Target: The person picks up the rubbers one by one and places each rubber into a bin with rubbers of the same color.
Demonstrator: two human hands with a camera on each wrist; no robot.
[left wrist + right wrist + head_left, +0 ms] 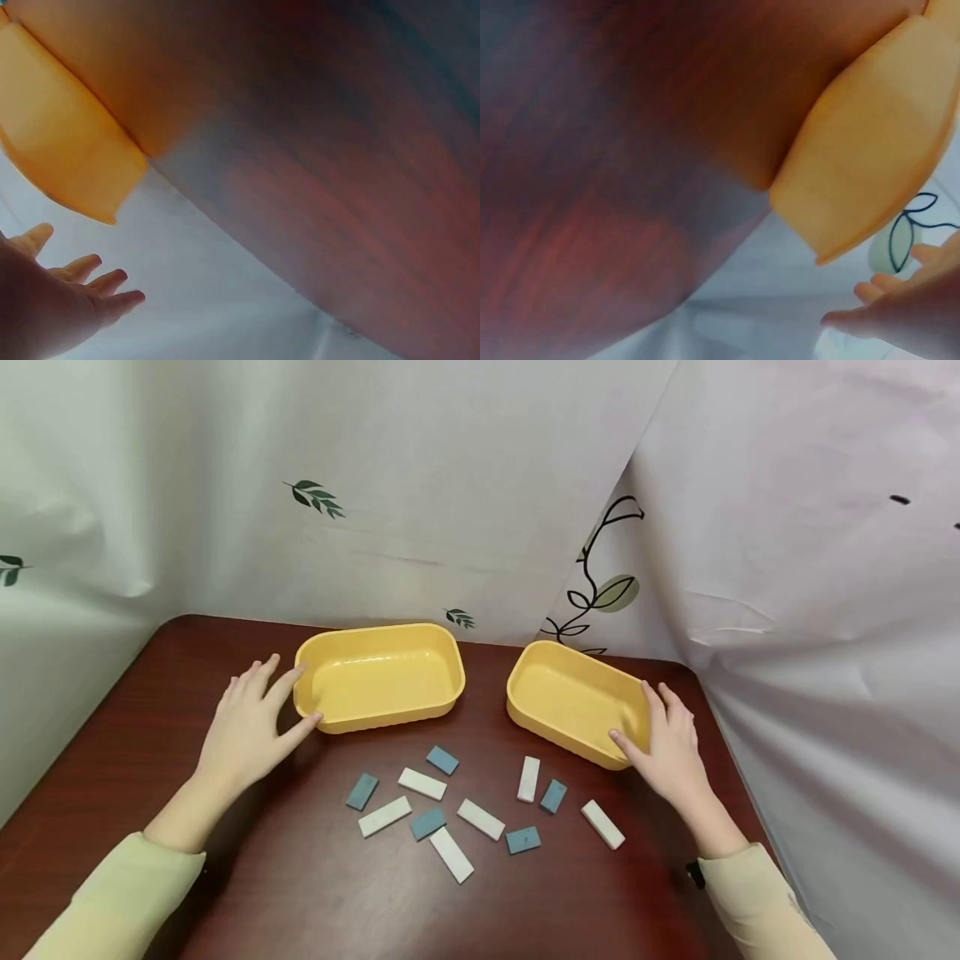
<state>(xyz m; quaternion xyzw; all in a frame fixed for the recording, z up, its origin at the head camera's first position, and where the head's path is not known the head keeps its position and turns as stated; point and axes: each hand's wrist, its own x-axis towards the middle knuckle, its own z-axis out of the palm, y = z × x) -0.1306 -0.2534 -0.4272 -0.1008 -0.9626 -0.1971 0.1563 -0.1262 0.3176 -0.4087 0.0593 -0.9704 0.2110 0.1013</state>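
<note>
A yellow tray point(386, 720) stands at the back left of the table. My left hand point(243, 731) is at its left end, fingers spread, with the thumb and index fingertip at the rim; whether they touch it I cannot tell. The left wrist view shows the fingers point(109, 281) loosely extended beside the tray point(71, 124). A second yellow tray point(558, 732) sits angled at the back right. Over its right end reaches my right hand point(671, 743), thumb by the near rim and fingers by the far one. In the right wrist view that hand point(907, 300) looks relaxed beside the tray point(862, 135).
Several white blocks point(423, 783) and several blue-grey blocks point(442, 760) lie scattered on the dark red table point(315, 893), in front of the trays. A white sheet point(450, 468) with leaf prints hangs behind the table and along its sides.
</note>
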